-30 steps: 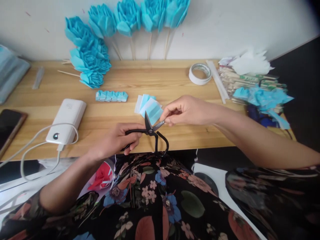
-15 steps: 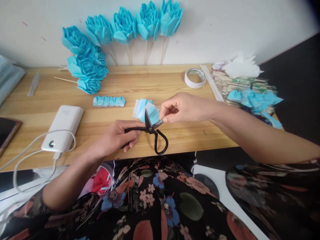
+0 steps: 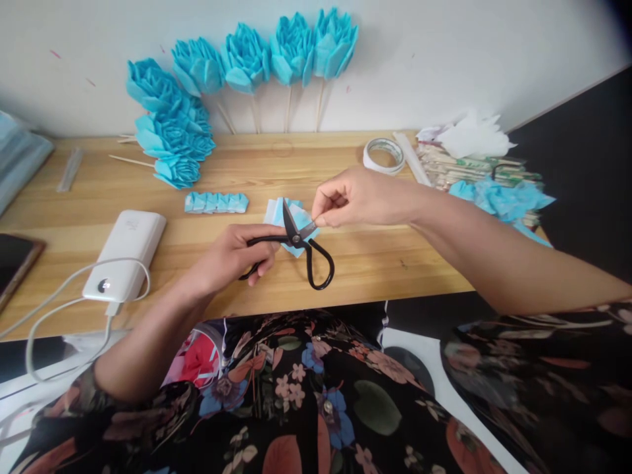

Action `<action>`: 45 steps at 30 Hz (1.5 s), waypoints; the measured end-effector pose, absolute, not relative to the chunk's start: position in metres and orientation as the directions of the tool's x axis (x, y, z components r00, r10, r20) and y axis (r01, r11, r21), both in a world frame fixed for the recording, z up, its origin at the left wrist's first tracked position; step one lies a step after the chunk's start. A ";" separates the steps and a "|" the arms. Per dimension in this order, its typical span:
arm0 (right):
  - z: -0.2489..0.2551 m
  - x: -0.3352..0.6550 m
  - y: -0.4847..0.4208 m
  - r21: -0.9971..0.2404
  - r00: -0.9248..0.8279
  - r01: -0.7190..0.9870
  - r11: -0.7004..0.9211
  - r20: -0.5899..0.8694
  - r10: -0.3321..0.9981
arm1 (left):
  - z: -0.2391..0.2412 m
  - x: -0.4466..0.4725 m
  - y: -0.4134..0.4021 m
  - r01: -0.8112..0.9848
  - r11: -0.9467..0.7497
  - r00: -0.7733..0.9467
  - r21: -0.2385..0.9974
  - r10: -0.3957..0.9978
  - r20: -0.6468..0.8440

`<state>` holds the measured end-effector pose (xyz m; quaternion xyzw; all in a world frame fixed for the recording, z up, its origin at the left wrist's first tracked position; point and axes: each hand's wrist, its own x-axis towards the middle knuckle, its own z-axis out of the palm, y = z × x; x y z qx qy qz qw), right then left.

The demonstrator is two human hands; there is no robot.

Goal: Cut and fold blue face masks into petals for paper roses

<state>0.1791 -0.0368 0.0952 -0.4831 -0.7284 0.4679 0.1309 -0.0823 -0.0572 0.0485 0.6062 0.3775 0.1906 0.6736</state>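
Note:
My left hand (image 3: 236,255) is closed around one black handle of a pair of scissors (image 3: 296,239), held with the blades spread apart above the table. The other handle loop hangs free to the right. My right hand (image 3: 348,197) pinches the tip of the right-hand blade between thumb and fingers; whether anything small is also in the pinch, I cannot tell. Below and behind the blades lie light blue and white squares of thin paper or fabric (image 3: 272,212), partly covered by the scissors. To their left rests a row of folded blue pieces (image 3: 216,203).
Several blue flowers (image 3: 247,58) on thin sticks stand against the wall and lie at back left. A white power bank (image 3: 126,253) with a cable and a phone (image 3: 17,266) are on the left. A tape roll (image 3: 384,157) and heaped sticks with blue scraps (image 3: 508,197) are right.
Both hands and the scissors have risen slightly away from my body. The right hand still pinches the blade tip. The view has shifted a little.

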 end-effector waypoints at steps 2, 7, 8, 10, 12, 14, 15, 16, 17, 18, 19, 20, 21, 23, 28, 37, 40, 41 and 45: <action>0.102 0.183 -0.030 -0.808 -0.499 0.582 0.088 -0.269 0.824 | 0.048 -0.082 -0.047 0.183 0.166 0.650 0.969 0.719 -0.247; 0.108 0.191 -0.020 -0.798 -0.473 0.599 0.071 -0.280 0.835 | 0.047 -0.079 -0.028 0.168 0.118 0.655 0.979 0.728 -0.200; 0.107 0.191 -0.019 -0.796 -0.466 0.602 0.066 -0.283 0.838 | 0.047 -0.078 -0.026 0.169 0.112 0.655 0.979 0.730 -0.196; 0.105 0.191 -0.018 -0.788 -0.454 0.613 0.055 -0.294 0.841 | 0.046 -0.076 -0.023 0.170 0.100 0.661 0.980 0.727 -0.189; 0.103 0.190 -0.017 -0.768 -0.437 0.639 0.045 -0.314 0.843 | 0.043 -0.075 -0.021 0.165 0.092 0.674 0.982 0.716 -0.180; 0.103 0.188 -0.017 -0.737 -0.418 0.674 0.040 -0.336 0.844 | 0.039 -0.075 -0.020 0.146 0.089 0.685 0.985 0.710 -0.165; 0.103 0.187 -0.017 -0.720 -0.408 0.693 0.041 -0.344 0.846 | 0.036 -0.076 -0.020 0.135 0.089 0.688 0.987 0.708 -0.158; 0.103 0.186 -0.016 -0.704 -0.399 0.709 0.046 -0.345 0.850 | 0.033 -0.076 -0.020 0.125 0.089 0.690 0.988 0.708 -0.151; 0.102 0.185 -0.016 -0.691 -0.393 0.720 0.055 -0.341 0.854 | 0.030 -0.077 -0.021 0.118 0.089 0.691 0.989 0.708 -0.146; 0.101 0.184 -0.016 -0.682 -0.392 0.728 0.065 -0.336 0.857 | 0.027 -0.078 -0.021 0.112 0.088 0.694 0.990 0.706 -0.141; 0.099 0.184 -0.015 -0.676 -0.394 0.733 0.075 -0.332 0.857 | 0.025 -0.078 -0.021 0.108 0.086 0.698 0.990 0.703 -0.137; 0.097 0.183 -0.014 -0.674 -0.400 0.735 0.082 -0.332 0.854 | 0.024 -0.079 -0.021 0.107 0.084 0.702 0.991 0.699 -0.135; 0.095 0.182 -0.014 -0.673 -0.407 0.735 0.086 -0.336 0.849 | 0.024 -0.079 -0.022 0.107 0.081 0.705 0.991 0.697 -0.133; 0.090 0.181 -0.012 -0.673 -0.419 0.734 0.091 -0.344 0.840 | 0.025 -0.079 -0.022 0.114 0.074 0.708 0.991 0.693 -0.133; 0.088 0.176 -0.010 -0.692 -0.422 0.713 0.117 -0.290 0.859 | 0.030 -0.079 -0.022 0.142 0.076 0.682 0.987 0.715 -0.153; 0.111 0.174 -0.013 -0.647 -0.448 0.741 0.181 -0.274 0.851 | 0.030 -0.080 -0.022 0.107 0.114 0.660 0.988 0.734 -0.156; 0.101 0.166 -0.018 -0.613 -0.389 0.766 0.191 -0.206 0.898 | 0.029 -0.081 -0.021 0.098 0.099 0.650 0.990 0.747 -0.139; 0.098 0.163 -0.019 -0.614 -0.372 0.765 0.193 -0.178 0.911 | 0.029 -0.081 -0.021 0.100 0.095 0.645 0.990 0.752 -0.137; 0.090 0.160 -0.024 -0.593 -0.350 0.772 0.229 -0.095 0.932 | 0.031 -0.081 -0.022 0.117 0.093 0.643 0.989 0.752 -0.146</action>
